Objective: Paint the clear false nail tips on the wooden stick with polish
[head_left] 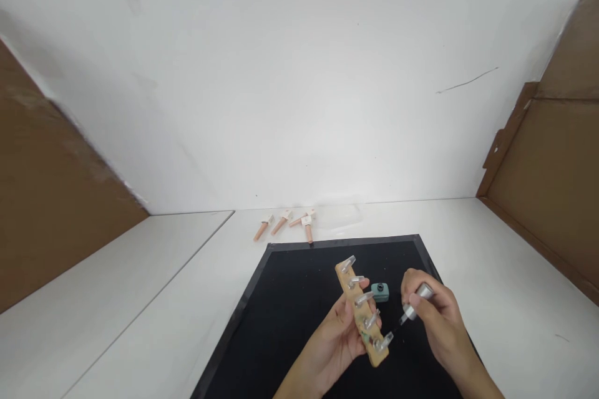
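My left hand is closed around a wooden nail stand, held tilted above the black mat. Several clear false nails stick out from it in a row. In my right hand is a nail polish brush with a silver cap, pinched between thumb and fingers. Its dark bristle tip is close to the lowest false nail; whether they touch I cannot tell. Behind the stand, an open green nail polish bottle rests on the mat.
A black mat covers the middle of the white table. Beyond its far edge lie several pink-handled bottles with white ends, beside a clear plastic sheet. Brown cardboard panels stand at both sides, with a white wall behind.
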The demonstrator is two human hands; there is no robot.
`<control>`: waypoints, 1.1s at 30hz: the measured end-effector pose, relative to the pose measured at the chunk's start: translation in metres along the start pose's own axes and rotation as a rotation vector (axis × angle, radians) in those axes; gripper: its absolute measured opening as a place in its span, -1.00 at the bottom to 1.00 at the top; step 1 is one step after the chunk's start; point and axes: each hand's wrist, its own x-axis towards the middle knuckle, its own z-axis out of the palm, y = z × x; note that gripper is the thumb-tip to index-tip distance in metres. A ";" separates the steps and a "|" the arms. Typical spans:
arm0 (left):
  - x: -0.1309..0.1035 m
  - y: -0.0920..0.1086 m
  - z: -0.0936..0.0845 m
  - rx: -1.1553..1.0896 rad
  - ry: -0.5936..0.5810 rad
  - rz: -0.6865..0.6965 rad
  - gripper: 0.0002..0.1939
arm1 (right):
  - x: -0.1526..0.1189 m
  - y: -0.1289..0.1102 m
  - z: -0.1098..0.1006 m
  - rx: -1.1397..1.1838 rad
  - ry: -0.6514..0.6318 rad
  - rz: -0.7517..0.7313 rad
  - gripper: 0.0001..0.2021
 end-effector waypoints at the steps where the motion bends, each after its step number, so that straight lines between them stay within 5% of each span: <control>1: 0.000 0.000 0.000 0.004 -0.001 0.001 -0.62 | 0.000 0.001 0.000 0.012 -0.006 -0.011 -0.72; 7: 0.003 0.001 0.002 -0.014 -0.011 0.000 -0.63 | 0.001 -0.007 -0.001 -0.008 -0.115 -0.037 -0.75; 15: -0.004 0.003 0.006 0.035 0.009 -0.010 -0.62 | -0.002 -0.001 0.001 0.018 0.021 -0.084 -0.78; 23: -0.004 -0.002 0.010 0.063 0.016 -0.040 -0.56 | -0.003 -0.014 0.009 -0.015 -0.129 -0.109 -0.79; 33: -0.008 -0.001 0.006 0.042 -0.034 -0.021 -0.59 | -0.003 -0.006 0.008 0.003 -0.002 -0.100 -0.77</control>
